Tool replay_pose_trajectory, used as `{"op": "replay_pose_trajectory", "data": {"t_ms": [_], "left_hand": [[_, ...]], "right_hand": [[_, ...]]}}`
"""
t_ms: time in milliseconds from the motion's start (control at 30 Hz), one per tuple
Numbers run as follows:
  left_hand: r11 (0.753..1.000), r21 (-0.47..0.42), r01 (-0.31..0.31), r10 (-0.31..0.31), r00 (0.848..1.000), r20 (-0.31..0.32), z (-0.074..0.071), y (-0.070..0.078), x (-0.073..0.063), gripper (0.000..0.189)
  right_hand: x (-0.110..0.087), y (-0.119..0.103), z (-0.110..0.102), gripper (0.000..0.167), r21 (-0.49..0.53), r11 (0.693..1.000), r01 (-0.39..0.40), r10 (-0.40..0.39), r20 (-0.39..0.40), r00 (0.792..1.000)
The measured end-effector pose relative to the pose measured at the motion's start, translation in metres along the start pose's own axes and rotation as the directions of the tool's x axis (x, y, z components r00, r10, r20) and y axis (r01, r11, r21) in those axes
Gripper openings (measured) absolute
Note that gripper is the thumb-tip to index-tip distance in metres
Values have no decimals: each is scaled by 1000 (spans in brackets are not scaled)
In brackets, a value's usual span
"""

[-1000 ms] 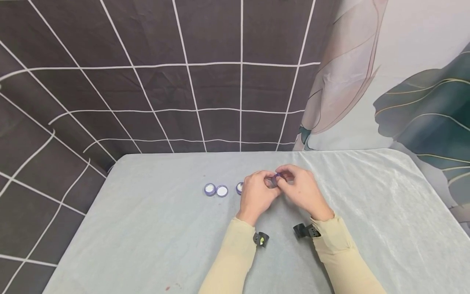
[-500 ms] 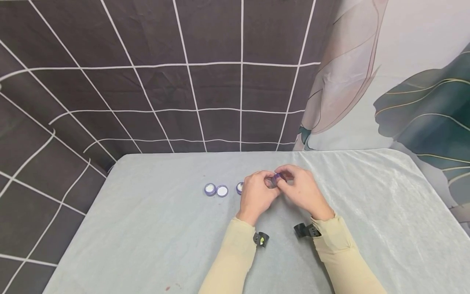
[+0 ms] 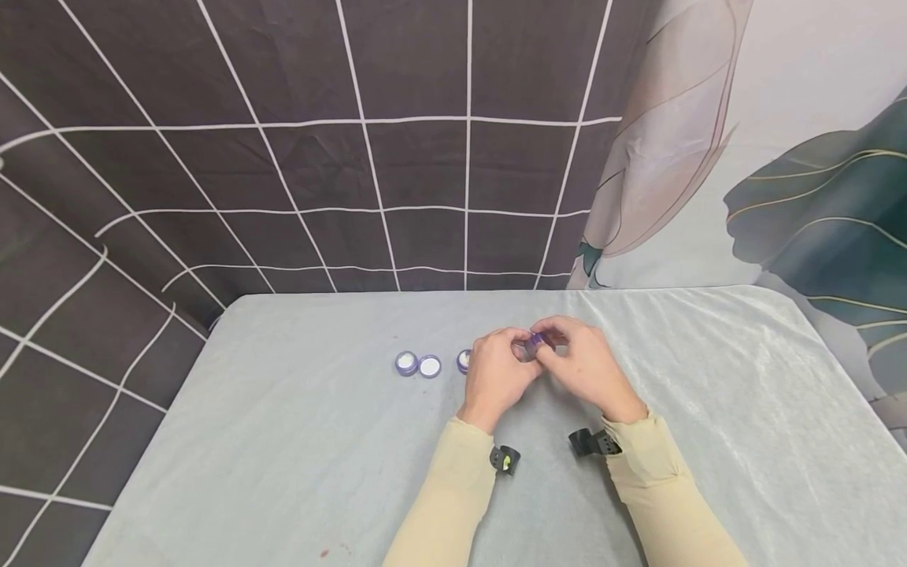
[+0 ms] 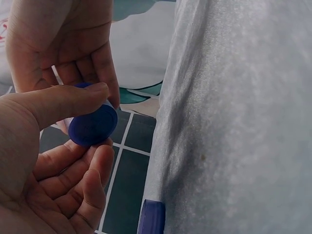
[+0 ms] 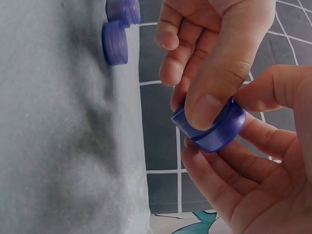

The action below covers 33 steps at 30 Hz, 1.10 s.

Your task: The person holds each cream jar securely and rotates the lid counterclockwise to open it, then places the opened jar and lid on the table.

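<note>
A small round purple jar (image 5: 219, 129) is pinched between both hands above the table. My left hand (image 3: 498, 368) holds one side of it, its thumb lying across the purple wall. On the other side, my right hand (image 3: 581, 361) grips the jar's wider rim between thumb and fingertips. The left wrist view shows the jar's flat, dark blue-purple round face (image 4: 93, 127) under the left thumb. Another purple round container (image 3: 464, 361) stands on the table, partly hidden behind the left hand.
Farther left on the pale velvety tablecloth (image 3: 283, 441) lie an open purple jar (image 3: 406, 363) with white inside and a purple-rimmed white disc (image 3: 430, 366) close beside it. A dark gridded cloth (image 3: 418, 165) hangs behind the table's far edge.
The jar has turned slightly between the fingers, showing more of its purple side. Both hands stay in nearly the same spot, and the containers on the table keep their places.
</note>
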<state>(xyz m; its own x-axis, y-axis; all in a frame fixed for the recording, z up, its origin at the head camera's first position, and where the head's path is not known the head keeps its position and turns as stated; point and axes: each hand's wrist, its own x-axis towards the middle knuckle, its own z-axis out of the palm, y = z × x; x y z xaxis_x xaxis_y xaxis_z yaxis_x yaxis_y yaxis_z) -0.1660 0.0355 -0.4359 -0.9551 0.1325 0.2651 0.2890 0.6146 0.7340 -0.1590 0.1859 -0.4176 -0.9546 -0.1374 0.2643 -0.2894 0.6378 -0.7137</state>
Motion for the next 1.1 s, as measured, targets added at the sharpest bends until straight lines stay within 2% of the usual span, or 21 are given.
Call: {"op": "replay_pose_trajectory", "data": {"t_ms": [667, 867, 1100], "left_hand": [[1000, 28, -10, 11, 1000, -13, -2, 1, -1, 28], [1000, 27, -4, 5, 1000, -12, -2, 1, 0, 31], [999, 48, -10, 11, 1000, -25, -2, 1, -1, 28]], "right_hand": [[0, 0, 1, 24, 1, 999, 33, -33, -9, 999], [0, -2, 3, 29, 6, 1000, -13, 13, -27, 1000], [0, -4, 7, 39, -46, 994, -100, 96, -76, 992]]}}
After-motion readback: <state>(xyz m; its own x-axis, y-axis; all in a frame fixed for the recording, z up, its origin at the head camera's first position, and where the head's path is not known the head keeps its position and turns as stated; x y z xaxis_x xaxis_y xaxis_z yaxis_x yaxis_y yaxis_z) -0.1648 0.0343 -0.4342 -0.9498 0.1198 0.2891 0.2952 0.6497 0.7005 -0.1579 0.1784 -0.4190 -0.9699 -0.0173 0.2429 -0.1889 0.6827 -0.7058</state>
